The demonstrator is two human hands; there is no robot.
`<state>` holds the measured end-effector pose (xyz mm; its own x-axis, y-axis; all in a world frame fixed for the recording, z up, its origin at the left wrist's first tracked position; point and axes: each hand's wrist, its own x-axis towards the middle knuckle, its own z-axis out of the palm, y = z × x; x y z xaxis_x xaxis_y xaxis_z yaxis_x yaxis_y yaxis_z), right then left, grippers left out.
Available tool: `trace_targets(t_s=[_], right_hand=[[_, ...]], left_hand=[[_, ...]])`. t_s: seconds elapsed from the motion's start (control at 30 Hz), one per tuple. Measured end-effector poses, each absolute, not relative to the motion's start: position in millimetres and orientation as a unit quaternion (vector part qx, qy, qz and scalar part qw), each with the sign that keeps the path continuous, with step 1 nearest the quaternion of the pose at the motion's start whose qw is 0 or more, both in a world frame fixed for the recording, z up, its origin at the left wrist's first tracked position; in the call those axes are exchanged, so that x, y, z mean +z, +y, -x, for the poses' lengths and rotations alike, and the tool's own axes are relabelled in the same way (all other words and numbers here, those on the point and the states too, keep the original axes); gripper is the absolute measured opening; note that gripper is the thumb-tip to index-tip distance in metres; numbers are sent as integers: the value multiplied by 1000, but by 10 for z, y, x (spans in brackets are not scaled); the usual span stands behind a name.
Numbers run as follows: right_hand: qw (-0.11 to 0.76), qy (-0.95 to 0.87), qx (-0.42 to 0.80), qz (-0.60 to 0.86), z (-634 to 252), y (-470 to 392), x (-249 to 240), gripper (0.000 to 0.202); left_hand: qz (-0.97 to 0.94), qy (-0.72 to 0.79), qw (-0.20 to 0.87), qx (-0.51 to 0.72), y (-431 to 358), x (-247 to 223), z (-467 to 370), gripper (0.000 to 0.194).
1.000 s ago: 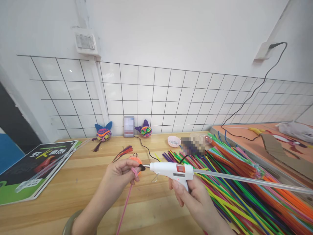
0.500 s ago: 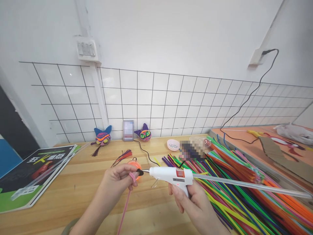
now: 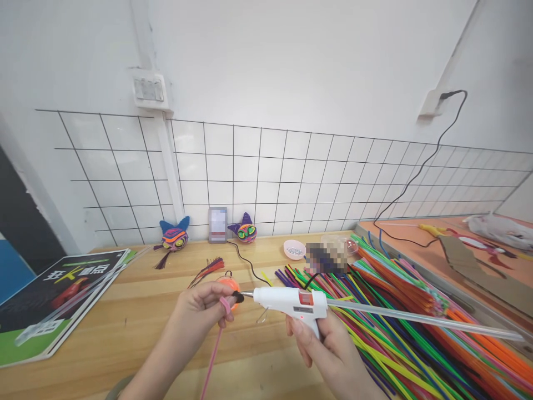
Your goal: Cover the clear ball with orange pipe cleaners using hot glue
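Observation:
My right hand [image 3: 318, 339] is wrapped round the handle of a white hot glue gun [image 3: 283, 300], with a long clear glue stick [image 3: 416, 315] running out of its back. The gun's metal tip meets a small black piece [image 3: 238, 296] pinched in the fingertips of my left hand [image 3: 208, 305]. Also in my left hand is a pink pipe cleaner [image 3: 212, 358], bent over the fingers, with its tail hanging down toward the table's near edge. Just behind those fingers lies an orange ball [image 3: 228, 285] with a dark loop on top, partly hidden.
Loose pipe cleaners [image 3: 400, 339] cover the table's right side. A pink bowl [image 3: 295, 250] of shiny bits, a phone [image 3: 218, 225] and two fish-like ornaments [image 3: 174, 238] [image 3: 245, 229] stand along the wall. Booklets [image 3: 62, 300] lie left; a black cord [image 3: 420, 172] reaches a wall socket.
Both hands keep nearly the same pose, the gun's tip still at the black piece. The view has shifted slightly.

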<state>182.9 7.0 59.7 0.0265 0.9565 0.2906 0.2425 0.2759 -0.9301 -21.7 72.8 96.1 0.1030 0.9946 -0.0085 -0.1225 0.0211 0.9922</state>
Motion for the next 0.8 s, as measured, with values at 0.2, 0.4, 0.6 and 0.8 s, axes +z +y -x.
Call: trace_targets(t_s=[0.2, 0.4, 0.6, 0.8], right_hand=[[524, -600, 339, 500, -1811, 52, 607, 37], [519, -610, 331, 499, -1838, 68, 564, 37], [521, -612, 330, 494, -1839, 81, 567, 39], [515, -610, 338, 498, -1840, 74, 576, 41]], left_hand=[[-485, 447, 561, 500, 721, 953, 214, 8], [-487, 449, 561, 498, 705, 958, 209, 7], [-495, 448, 563, 487, 715, 945, 206, 6], [-490, 454, 567, 482, 726, 929, 205, 9]])
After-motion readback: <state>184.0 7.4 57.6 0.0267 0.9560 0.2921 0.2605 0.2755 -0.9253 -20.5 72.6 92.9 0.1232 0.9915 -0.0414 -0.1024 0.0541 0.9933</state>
